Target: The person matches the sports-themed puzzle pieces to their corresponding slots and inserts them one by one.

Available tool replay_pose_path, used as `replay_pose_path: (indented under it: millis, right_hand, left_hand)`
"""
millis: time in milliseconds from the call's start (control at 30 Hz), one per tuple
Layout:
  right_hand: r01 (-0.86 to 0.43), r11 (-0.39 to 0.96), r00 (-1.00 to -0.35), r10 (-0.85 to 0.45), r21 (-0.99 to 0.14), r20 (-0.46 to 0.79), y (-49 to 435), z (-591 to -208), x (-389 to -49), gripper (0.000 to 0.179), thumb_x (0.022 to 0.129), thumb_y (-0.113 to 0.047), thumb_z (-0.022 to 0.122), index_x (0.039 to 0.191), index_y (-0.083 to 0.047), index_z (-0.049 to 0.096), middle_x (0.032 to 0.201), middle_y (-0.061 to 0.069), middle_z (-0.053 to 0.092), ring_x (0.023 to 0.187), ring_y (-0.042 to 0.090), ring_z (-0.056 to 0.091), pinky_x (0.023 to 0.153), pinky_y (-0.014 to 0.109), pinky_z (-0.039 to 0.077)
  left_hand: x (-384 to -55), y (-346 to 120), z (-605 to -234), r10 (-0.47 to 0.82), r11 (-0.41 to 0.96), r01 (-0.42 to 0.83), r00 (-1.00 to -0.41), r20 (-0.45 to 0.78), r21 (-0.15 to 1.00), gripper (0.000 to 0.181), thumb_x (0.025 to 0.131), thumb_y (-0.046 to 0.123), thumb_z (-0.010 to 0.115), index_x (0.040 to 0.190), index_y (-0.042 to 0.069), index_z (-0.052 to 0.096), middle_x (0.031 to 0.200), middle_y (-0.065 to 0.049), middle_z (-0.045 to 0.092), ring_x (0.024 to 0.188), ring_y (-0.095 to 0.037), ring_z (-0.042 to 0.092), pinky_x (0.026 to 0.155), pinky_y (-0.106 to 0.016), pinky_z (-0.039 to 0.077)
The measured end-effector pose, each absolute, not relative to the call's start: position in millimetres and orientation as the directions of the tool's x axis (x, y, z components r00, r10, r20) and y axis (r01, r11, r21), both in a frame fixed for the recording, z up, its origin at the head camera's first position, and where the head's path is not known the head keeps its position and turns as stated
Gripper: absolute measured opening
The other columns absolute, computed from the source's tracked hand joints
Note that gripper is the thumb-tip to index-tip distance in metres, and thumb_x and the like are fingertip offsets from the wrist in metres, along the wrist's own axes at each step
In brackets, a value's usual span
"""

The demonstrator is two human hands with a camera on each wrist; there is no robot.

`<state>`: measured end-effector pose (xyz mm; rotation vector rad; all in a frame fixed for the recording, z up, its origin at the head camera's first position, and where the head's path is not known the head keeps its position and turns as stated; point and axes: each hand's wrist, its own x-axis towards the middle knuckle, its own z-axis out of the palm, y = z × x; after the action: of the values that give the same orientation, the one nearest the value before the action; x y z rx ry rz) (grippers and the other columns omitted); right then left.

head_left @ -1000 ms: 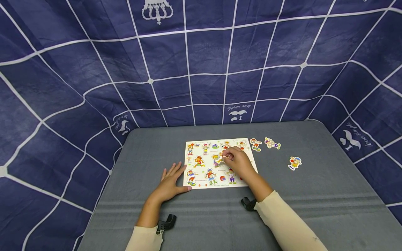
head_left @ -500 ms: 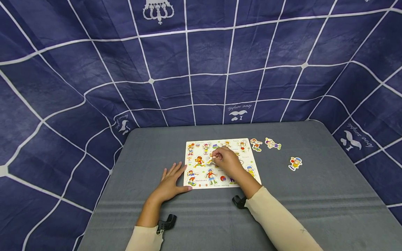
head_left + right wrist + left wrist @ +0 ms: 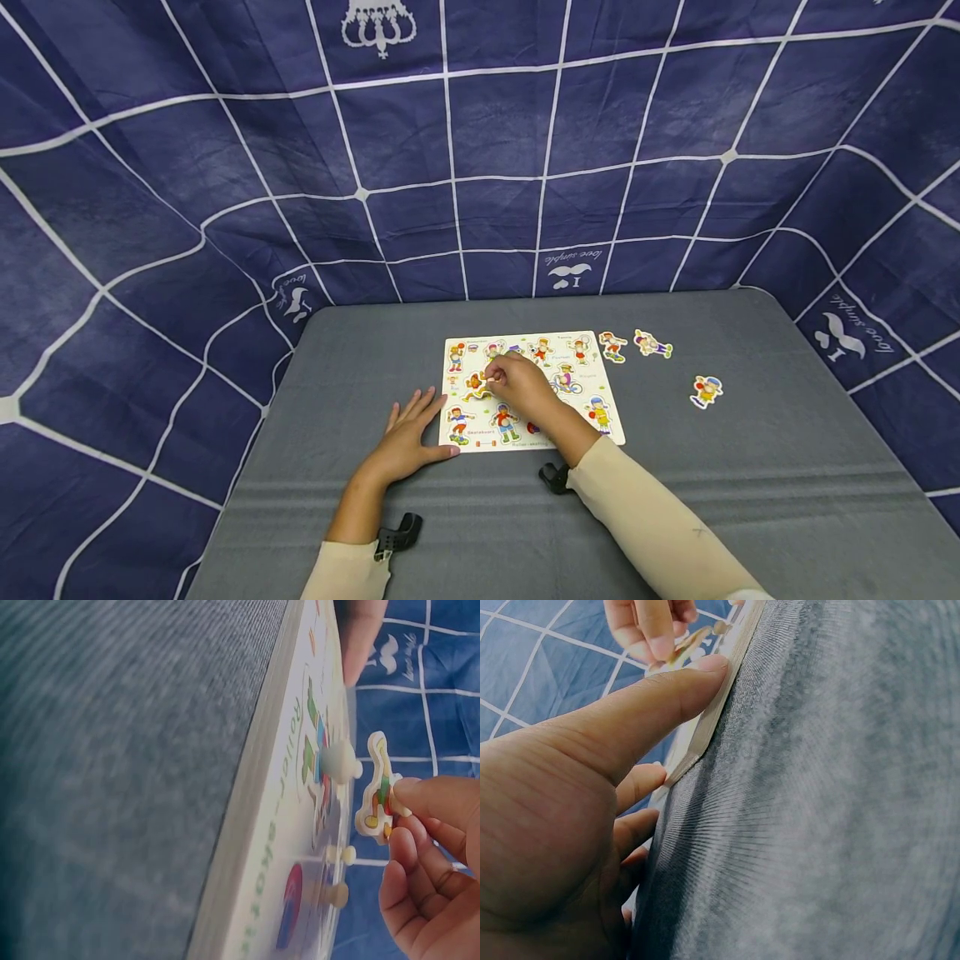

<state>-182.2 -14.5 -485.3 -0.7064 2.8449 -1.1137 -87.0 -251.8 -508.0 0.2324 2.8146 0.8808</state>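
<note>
A white puzzle board (image 3: 555, 437) with printed sports figures lies flat on the grey table. My left hand (image 3: 405, 442) rests at its left edge, fingers spread, with the thumb on the near corner; the left wrist view shows that thumb (image 3: 660, 694) over the board's edge. Above the board's left-middle part, my right hand (image 3: 521, 387) pinches a flat puzzle piece (image 3: 380, 787) shaped like a running figure. In the right wrist view the piece is tilted and held off the board between thumb and fingers. Knobbed pieces sit in the board, one with a pale knob (image 3: 341, 761).
To the right of the board lie several loose puzzle pieces: one at its far right corner (image 3: 612, 347), one lying sideways (image 3: 653, 343), and one farther right (image 3: 707, 391). A blue curtain with white grid lines (image 3: 495, 208) hangs behind the table and at both sides.
My right hand has moved left across the board with the running-figure piece, uncovering the board's right part. The left hand has stayed in place.
</note>
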Motion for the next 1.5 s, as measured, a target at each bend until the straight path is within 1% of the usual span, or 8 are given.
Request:
replay_pose_path:
  millis: [167,333,433,633,900,1100,1233,1500]
  right_hand:
    - [-0.428,0.657,-0.887,-0.438,-0.62,0.149,-24,-486,-185,0.004,0.088,-0.014,0.074,0.089,-0.016,0.07,0.086,-0.003,0.059,0.076,0.008,0.053,0.07,0.025,0.046]
    - [-0.456,0.661,-0.871,-0.47,-0.596,0.144,-33,-488,-188,0.004,0.086,-0.009,0.073,0.088,-0.013,0.071,0.085,-0.002,0.059,0.075,0.009,0.053,0.069,0.024,0.045]
    - [-0.465,0.664,-0.864,-0.483,-0.586,0.138,-38,-489,-189,0.005,0.086,-0.008,0.072,0.087,-0.012,0.07,0.084,-0.003,0.058,0.074,0.008,0.051,0.067,0.022,0.044]
    - [-0.482,0.666,-0.855,-0.501,-0.569,0.138,-42,-489,-191,0.007,0.083,-0.007,0.074,0.084,-0.012,0.07,0.082,-0.002,0.058,0.072,0.007,0.052,0.067,0.022,0.044]
    - [-0.473,0.688,-0.857,-0.504,-0.55,0.105,-44,-489,-192,0.011,0.086,-0.009,0.077,0.082,-0.014,0.067,0.083,-0.002,0.058,0.074,0.009,0.051,0.069,0.024,0.044]
    - [-0.466,0.687,-0.857,-0.508,-0.558,0.09,-44,-491,-191,0.008,0.087,-0.005,0.072,0.084,-0.013,0.071,0.082,-0.001,0.058,0.073,0.009,0.051,0.068,0.023,0.045]
    - [-0.465,0.691,-0.858,-0.506,-0.553,0.089,-44,-492,-192,0.009,0.086,-0.003,0.071,0.086,-0.012,0.073,0.083,0.0,0.059,0.072,0.01,0.051,0.068,0.024,0.045]
    - [-0.449,0.692,-0.864,-0.497,-0.565,0.078,-44,-494,-192,0.008,0.087,-0.005,0.07,0.087,-0.012,0.073,0.085,0.0,0.06,0.074,0.011,0.053,0.07,0.025,0.046]
  left_hand:
    - [-87,-252,-508,0.2,0.807,0.097,-0.973,-0.114,0.583,0.097,0.079,0.048,0.083,0.158,0.018,0.037,0.169,-0.01,0.025,0.158,-0.037,0.013,0.124,-0.065,0.0]
    - [-86,-253,-508,0.2,0.815,0.093,-0.971,-0.128,0.571,0.096,0.08,0.05,0.082,0.159,0.02,0.035,0.17,-0.008,0.023,0.159,-0.035,0.011,0.125,-0.064,-0.001]
    - [-86,-253,-508,0.204,0.811,0.104,-0.973,-0.111,0.576,0.096,0.079,0.049,0.083,0.158,0.018,0.037,0.169,-0.01,0.025,0.158,-0.037,0.013,0.124,-0.065,0.0]
    - [-87,-251,-507,0.203,0.808,0.098,-0.972,-0.119,0.581,0.096,0.08,0.05,0.082,0.158,0.018,0.037,0.169,-0.009,0.024,0.159,-0.036,0.012,0.125,-0.065,-0.001]
    - [-88,-251,-506,0.205,0.809,0.083,-0.968,-0.147,0.581,0.097,0.081,0.051,0.081,0.16,0.021,0.034,0.17,-0.006,0.02,0.16,-0.032,0.009,0.126,-0.062,-0.004]
    - [-87,-252,-506,0.208,0.807,0.081,-0.966,-0.153,0.585,0.097,0.081,0.051,0.081,0.16,0.021,0.033,0.171,-0.005,0.019,0.16,-0.032,0.008,0.126,-0.062,-0.004]
    - [-87,-251,-506,0.21,0.805,0.08,-0.965,-0.156,0.588,0.098,0.081,0.052,0.081,0.16,0.021,0.032,0.171,-0.005,0.019,0.16,-0.031,0.007,0.126,-0.062,-0.005]
    - [-87,-252,-506,0.208,0.807,0.079,-0.966,-0.156,0.585,0.098,0.081,0.053,0.08,0.16,0.022,0.032,0.171,-0.004,0.019,0.16,-0.031,0.007,0.126,-0.061,-0.005]
